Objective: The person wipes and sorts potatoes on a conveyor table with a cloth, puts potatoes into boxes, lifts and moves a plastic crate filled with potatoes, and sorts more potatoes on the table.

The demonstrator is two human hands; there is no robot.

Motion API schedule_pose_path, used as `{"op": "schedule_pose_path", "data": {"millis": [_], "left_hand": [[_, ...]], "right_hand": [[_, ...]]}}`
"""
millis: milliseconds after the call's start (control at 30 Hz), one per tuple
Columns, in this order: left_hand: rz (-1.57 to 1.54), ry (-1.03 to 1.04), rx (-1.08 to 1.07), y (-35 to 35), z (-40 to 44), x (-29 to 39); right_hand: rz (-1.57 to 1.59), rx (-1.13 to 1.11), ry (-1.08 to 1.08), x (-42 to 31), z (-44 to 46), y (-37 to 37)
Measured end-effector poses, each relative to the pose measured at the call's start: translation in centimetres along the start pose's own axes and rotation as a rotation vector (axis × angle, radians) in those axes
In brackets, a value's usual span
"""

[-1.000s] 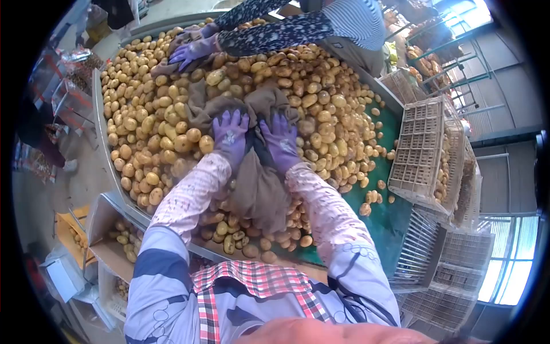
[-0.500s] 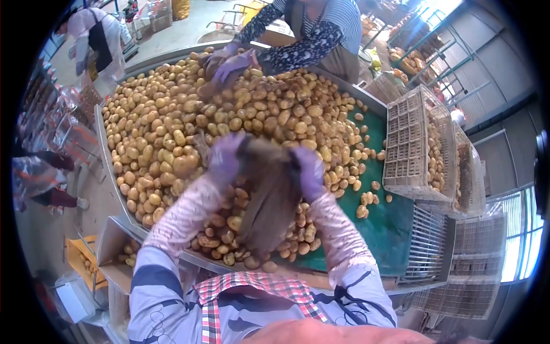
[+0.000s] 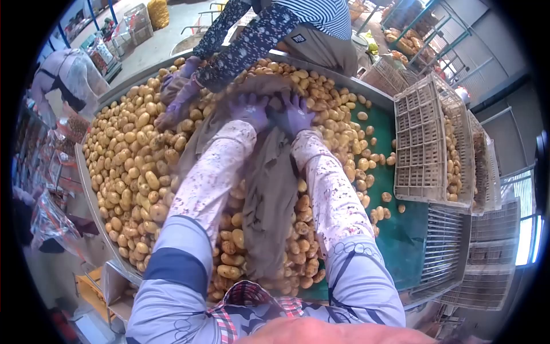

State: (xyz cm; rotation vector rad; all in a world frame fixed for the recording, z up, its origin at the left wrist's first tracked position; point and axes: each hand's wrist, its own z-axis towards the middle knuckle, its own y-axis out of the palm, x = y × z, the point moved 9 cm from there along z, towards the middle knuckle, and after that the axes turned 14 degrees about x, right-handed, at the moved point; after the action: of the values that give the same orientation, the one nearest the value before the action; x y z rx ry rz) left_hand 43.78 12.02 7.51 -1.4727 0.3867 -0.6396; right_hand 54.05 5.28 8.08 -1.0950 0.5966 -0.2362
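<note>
A heap of potatoes [image 3: 134, 166] covers the sorting table, and a brown-grey cloth [image 3: 266, 212] is draped over it, trailing toward my body. In a purple glove, my left hand [image 3: 250, 112] lies on the far part of the cloth with its fingers spread. Just to its right, my right hand [image 3: 295, 114], gloved alike, also presses on the cloth with fingers apart. Dark patches on the gloves or cloth show between the two hands. Potatoes under the cloth are hidden.
Opposite me a co-worker's purple-gloved hands [image 3: 182, 94] press another cloth on the potatoes. Plastic crates [image 3: 421, 143] with potatoes stand at the right edge. Loose potatoes lie on the green table surface [image 3: 395, 246], beside a metal grate [image 3: 444, 241]. Another person [image 3: 66, 83] bends at far left.
My hands have moved forward, away from my body, and from holding the bunched cloth up to lying on it, spread over the heap. The co-worker's hands have shifted left.
</note>
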Motion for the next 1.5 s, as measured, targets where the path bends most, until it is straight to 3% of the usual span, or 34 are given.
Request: {"op": "schedule_pose_path", "data": {"millis": [200, 300, 400, 500, 567, 667, 767, 833, 933, 1067, 1167, 1200, 1267, 1367, 1500], "left_hand": [[-0.132, 0.11, 0.068, 0.8, -5.4, 2.2], [-0.171, 0.223, 0.125, 0.6, -12.2, 3.5], [-0.254, 0.281, 0.198, -0.7, -19.7, 4.7], [-0.276, 0.308, 0.178, -2.3, -25.8, 4.3], [-0.302, 0.333, 0.21, -1.9, -28.1, 3.5], [-0.265, 0.366, 0.189, 0.3, -24.9, 4.2], [-0.144, 0.393, 0.311, 3.1, -18.5, 5.7], [-0.086, 0.346, 0.27, 4.7, -14.6, 7.2], [-0.031, 0.33, 0.223, 6.4, -7.7, 9.0], [-0.073, 0.279, 0.226, 5.3, -4.1, 9.6], [0.031, 0.385, 0.193, 5.4, -6.6, 9.0], [0.038, 0.416, 0.17, 5.1, -8.4, 9.1], [-0.042, 0.441, 0.157, 4.2, -12.4, 9.0], [-0.178, 0.437, 0.154, 2.5, -17.4, 7.9], [-0.355, 0.473, 0.131, 0.5, -20.6, 7.4]], "right_hand": [[0.09, -0.159, -0.007, 1.0, -6.2, -3.0], [-0.107, -0.193, -0.137, 1.6, -12.7, -4.2], [-0.057, -0.055, -0.153, 2.5, -20.4, -5.8], [-0.111, -0.099, -0.166, 1.1, -27.5, -8.0], [-0.226, -0.029, -0.253, 1.8, -30.9, -5.3], [-0.009, 0.038, -0.208, 2.6, -27.8, -3.9], [-0.072, 0.118, -0.298, 3.2, -20.8, -2.9], [-0.215, 0.104, -0.374, 5.1, -16.7, 0.4], [-0.226, -0.137, -0.181, 7.4, -10.4, 1.0], [-0.075, -0.067, -0.105, 10.5, -6.8, 2.8], [-0.177, -0.158, -0.087, 9.5, -9.0, 2.6], [-0.164, -0.016, -0.111, 9.5, -11.3, 3.3], [-0.097, 0.027, -0.077, 6.6, -15.3, -1.7], [0.082, -0.273, -0.01, 5.6, -19.8, -2.5], [0.301, 0.085, -0.053, 6.0, -22.6, -6.9]]}}
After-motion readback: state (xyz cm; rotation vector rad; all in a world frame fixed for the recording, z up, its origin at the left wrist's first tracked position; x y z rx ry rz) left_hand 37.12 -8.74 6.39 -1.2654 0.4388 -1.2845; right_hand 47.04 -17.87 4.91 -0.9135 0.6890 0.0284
